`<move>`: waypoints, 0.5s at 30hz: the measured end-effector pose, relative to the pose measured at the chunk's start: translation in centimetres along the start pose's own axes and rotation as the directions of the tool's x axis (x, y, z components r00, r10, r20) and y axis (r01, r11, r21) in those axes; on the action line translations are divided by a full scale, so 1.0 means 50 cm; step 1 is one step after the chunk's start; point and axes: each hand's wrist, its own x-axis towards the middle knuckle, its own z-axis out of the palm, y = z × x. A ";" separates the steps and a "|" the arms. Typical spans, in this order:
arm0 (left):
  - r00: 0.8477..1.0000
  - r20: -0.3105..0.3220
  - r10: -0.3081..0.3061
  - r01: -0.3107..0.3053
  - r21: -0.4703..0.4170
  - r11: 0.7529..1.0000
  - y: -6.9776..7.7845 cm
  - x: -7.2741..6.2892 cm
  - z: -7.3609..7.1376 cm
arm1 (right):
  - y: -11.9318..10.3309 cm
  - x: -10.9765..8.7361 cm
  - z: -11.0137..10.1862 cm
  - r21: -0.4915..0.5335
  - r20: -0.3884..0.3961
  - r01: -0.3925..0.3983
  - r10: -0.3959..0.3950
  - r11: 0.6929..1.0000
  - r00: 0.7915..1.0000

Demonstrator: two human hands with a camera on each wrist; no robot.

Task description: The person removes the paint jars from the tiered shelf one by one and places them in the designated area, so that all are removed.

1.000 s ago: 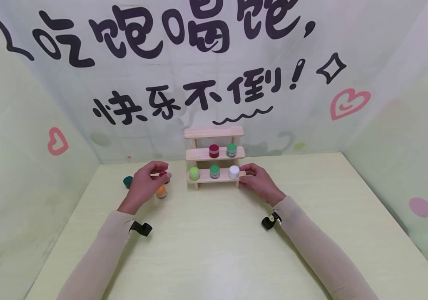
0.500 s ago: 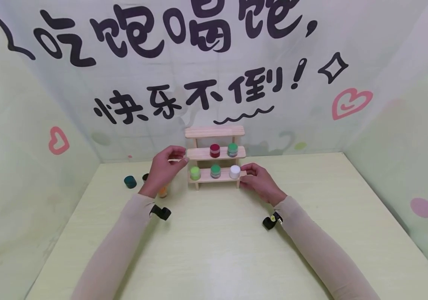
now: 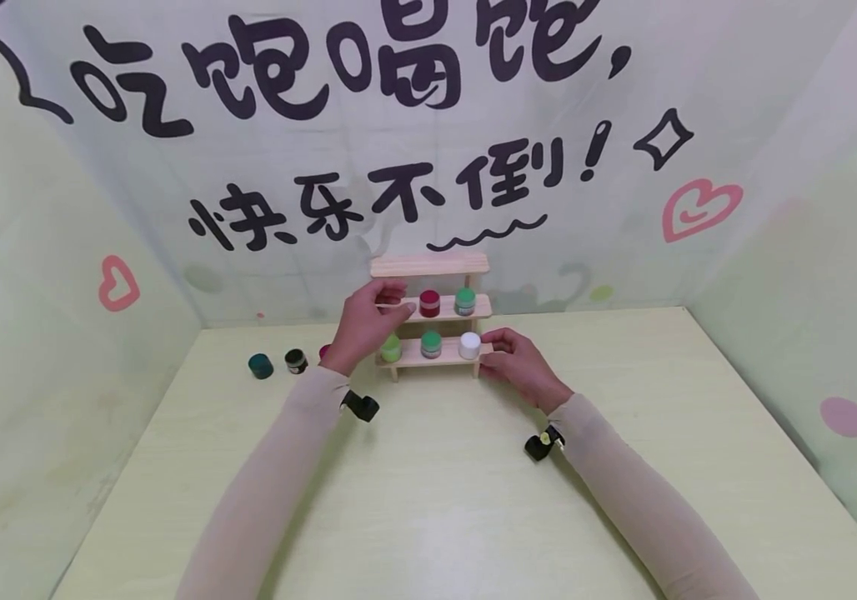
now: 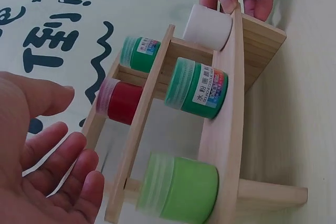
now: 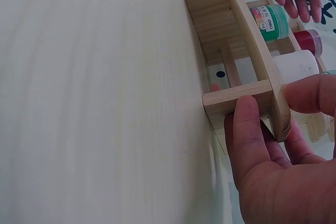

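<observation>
A three-tier wooden stand [image 3: 432, 266] holds small paint jars. On its middle step are a red paint jar [image 3: 429, 303] and a green one. The lowest step bears a light-green paint jar [image 4: 180, 187], a green paint jar [image 4: 197, 87] and a white paint jar [image 3: 469, 345]. My left hand [image 3: 370, 323] hovers before the stand's left side, thumb and fingers apart with nothing between them, covering part of the middle step. My right hand [image 3: 522, 367] grips the lowest step's right end, thumb on top and fingers beneath, as the right wrist view shows.
Left of the stand, a dark teal jar [image 3: 260, 366], a black-lidded jar [image 3: 296, 361] and a partly hidden magenta-lidded jar [image 3: 325, 352] stand on the pale table [image 3: 428, 492]. A printed cloth backdrop [image 3: 308, 275] rises right behind the stand.
My left hand has moved right, from beside the magenta-lidded jar to the stand's middle step. Its arm now hides the orange-lidded jar. My right hand keeps its grip on the stand.
</observation>
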 end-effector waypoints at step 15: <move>0.999 0.036 -0.036 0.032 0.115 0.993 0.009 0.023 0.053 | -0.005 -0.004 0.003 -0.010 -0.004 0.000 0.000 1.000 1.000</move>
